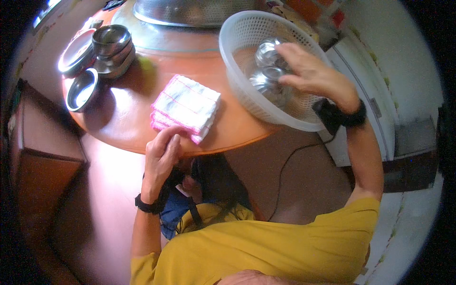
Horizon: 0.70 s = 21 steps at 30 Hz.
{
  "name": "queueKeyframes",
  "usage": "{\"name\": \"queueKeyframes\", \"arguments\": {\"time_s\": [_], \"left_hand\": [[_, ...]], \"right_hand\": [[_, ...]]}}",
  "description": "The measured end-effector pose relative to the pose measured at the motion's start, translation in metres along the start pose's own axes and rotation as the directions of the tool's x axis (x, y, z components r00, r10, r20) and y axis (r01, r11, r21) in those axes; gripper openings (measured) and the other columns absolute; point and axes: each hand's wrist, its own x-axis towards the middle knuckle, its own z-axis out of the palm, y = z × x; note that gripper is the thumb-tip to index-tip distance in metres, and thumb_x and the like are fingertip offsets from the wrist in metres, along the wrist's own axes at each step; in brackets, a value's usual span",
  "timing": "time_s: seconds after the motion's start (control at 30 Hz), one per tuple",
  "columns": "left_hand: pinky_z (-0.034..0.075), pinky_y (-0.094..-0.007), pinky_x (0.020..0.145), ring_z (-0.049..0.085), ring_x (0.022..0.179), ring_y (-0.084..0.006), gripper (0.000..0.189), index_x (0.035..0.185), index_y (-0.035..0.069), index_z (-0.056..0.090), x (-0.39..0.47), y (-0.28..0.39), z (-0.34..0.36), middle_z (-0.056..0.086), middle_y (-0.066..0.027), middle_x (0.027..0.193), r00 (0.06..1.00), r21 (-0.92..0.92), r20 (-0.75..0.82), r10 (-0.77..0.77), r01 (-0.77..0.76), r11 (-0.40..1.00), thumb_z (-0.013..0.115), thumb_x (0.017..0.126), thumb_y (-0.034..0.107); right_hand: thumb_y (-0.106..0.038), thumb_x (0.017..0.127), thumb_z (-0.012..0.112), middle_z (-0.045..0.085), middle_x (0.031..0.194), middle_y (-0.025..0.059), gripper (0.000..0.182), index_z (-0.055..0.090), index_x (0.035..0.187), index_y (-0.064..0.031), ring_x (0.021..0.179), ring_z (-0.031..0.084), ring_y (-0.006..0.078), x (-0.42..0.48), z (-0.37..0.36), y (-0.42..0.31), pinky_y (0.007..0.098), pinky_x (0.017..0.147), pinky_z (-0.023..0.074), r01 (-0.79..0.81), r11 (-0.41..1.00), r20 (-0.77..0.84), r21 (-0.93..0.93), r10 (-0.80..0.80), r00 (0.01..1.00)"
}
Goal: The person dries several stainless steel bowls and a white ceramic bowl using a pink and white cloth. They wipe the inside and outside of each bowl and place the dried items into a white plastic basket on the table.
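Note:
A folded white cloth with pink edging (187, 103) lies on the orange round table (128, 137). My left hand (164, 149) is at the cloth's near edge, fingers bent; whether they pinch the cloth cannot be told. My right hand (310, 69), slightly blurred, reaches into a white perforated plastic basket (245, 103) with its thumb and fingers apart. Beside those fingertips, shiny metal dishes (267, 78) lie in the basket. At the table's left side stand a stack of metal bowls (112, 50), a tilted metal bowl (82, 91) and a red-rimmed dish (76, 51).
A large metal basin (178, 16) stands at the table's far side. A brown wooden cabinet (50, 131) is at the left. A dark cable (281, 178) hangs from my right wrist past the table's near right edge. Pale furniture (363, 92) stands at the right.

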Motion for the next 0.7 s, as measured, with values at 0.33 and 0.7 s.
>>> {"name": "queueKeyframes", "arguments": {"time_s": [0.33, 0.7], "left_hand": [[0.049, -0.0306, 0.080, 0.063, 0.088, -0.0172, 0.025, 0.106, 0.000, 0.065, 0.000, 0.005, -0.001, 0.069, -0.0106, 0.092, 1.000, 0.089, -0.013, 0.024, -0.023, 0.996, 0.049, 0.096, 0.016], [0.048, -0.0291, 0.057, 0.058, 0.062, -0.0128, 0.018, 0.107, -0.001, 0.063, -0.006, -0.001, -0.017, 0.061, -0.0110, 0.069, 0.968, 0.047, -0.197, 0.153, -0.146, 0.988, 0.059, 0.094, 0.010]], "right_hand": [[-0.013, 0.091, 0.060, 0.049, 0.136, 0.0169, 0.049, 0.046, 0.137, -0.0045, 0.114, 0.058, 0.0249, 0.008, -0.047, -0.169, 0.0342, 0.085, 0.0542, 0.048, 0.767, -0.218, 0.640, 0.121, 0.968], [-0.025, 0.083, 0.069, 0.033, 0.142, 0.0304, 0.065, 0.039, 0.135, 0.0020, 0.128, 0.038, 0.0455, 0.104, 0.107, -0.179, 0.0486, 0.104, 0.0393, 0.025, 0.945, -0.059, 0.326, -0.006, 0.998]]}}
